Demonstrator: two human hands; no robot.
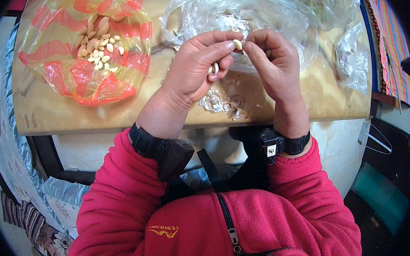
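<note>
Between my left thumb and index finger sits a pale garlic clove (238,45). The lower fingers of my left hand (193,66) curl around a few more garlic cloves (215,68). My right hand (281,66) pinches at the side of the upper clove, thumb and index finger pressed together. Whether a bit of skin is in that pinch is too small to tell. Papery garlic skins (220,101) lie on the table just below the hands. To the left, bare cloves (98,53) are heaped on a red and yellow plastic bag (110,89).
A clear plastic bag (189,16) with pale contents spreads behind my hands. More crumpled clear plastic (352,61) lies at the right edge of the marbled table (328,106). A striped cloth (391,41) hangs beyond that edge. Dark bands with small devices circle both my wrists.
</note>
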